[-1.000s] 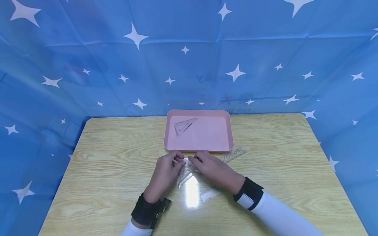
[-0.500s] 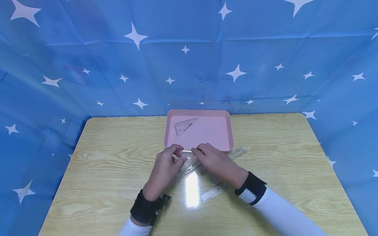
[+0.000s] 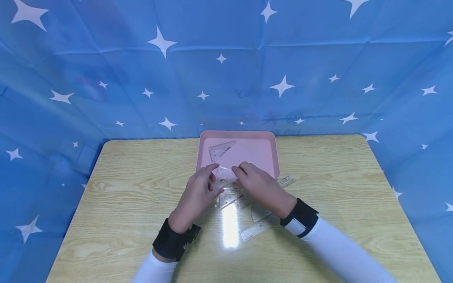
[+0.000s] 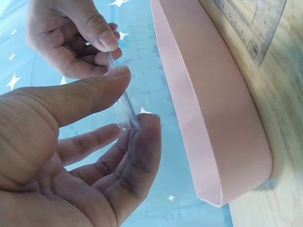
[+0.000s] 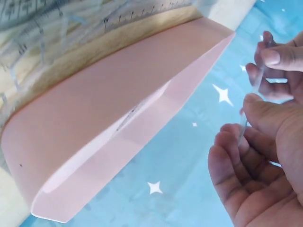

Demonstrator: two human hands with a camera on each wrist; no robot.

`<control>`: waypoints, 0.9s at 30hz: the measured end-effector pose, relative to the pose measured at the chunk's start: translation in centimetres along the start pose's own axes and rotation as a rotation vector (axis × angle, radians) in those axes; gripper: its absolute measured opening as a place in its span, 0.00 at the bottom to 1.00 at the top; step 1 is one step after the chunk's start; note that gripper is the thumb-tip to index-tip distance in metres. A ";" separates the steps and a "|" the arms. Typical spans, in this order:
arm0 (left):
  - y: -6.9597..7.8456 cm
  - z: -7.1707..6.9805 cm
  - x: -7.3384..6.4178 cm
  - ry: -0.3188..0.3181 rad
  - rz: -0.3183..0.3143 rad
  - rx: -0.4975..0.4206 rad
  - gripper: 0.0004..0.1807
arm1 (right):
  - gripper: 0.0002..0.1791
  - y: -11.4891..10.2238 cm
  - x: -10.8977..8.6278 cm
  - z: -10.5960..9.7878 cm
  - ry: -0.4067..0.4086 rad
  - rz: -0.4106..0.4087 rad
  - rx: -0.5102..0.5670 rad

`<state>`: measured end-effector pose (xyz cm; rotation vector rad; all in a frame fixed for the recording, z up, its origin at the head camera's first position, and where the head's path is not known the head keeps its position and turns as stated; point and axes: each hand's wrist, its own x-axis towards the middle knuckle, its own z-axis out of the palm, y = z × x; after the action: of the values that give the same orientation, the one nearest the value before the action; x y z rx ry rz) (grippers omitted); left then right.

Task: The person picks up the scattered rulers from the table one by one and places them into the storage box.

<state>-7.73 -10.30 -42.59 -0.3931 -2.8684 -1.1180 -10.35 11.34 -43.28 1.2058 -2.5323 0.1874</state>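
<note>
In the head view my left hand [image 3: 194, 193] and right hand [image 3: 261, 186] hold a clear plastic set square [image 3: 224, 173] between them, over the near side of a pink tray [image 3: 277, 157]. Seen almost edge-on in the left wrist view, the set square [image 4: 126, 109] is pinched between thumb and fingers of each hand. The right wrist view shows it raised beyond the tray's rim. Another clear set square [image 3: 212, 152] lies in the tray's left part.
Below the hands a further set square [image 3: 230, 198] lies on the wooden table [image 3: 134, 188]. A clear ruler [image 3: 252, 232] runs diagonally under my right hand, beside a protractor [image 3: 259, 213] partly hidden by it. A blue starry cloth [image 3: 226, 78] hangs behind the table.
Both hands have lifted the set square off the table and carried it forward to over the tray's near edge. More of the set square and protractor lying on the table now shows.
</note>
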 end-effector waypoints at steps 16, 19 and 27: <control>-0.7 -0.6 3.1 -0.077 0.032 0.038 0.34 | 0.13 1.4 1.9 0.0 -0.033 0.029 -0.092; -0.7 -0.7 3.8 -0.096 0.035 0.068 0.34 | 0.11 1.6 2.4 -0.1 -0.064 0.036 -0.098; -0.8 -0.8 5.7 -0.173 0.020 0.105 0.38 | 0.09 2.7 3.8 0.2 -0.126 0.064 -0.049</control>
<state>-13.53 -10.19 -41.78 -0.5374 -3.0475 -0.9694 -14.75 10.18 -42.09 1.1532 -2.6690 0.0649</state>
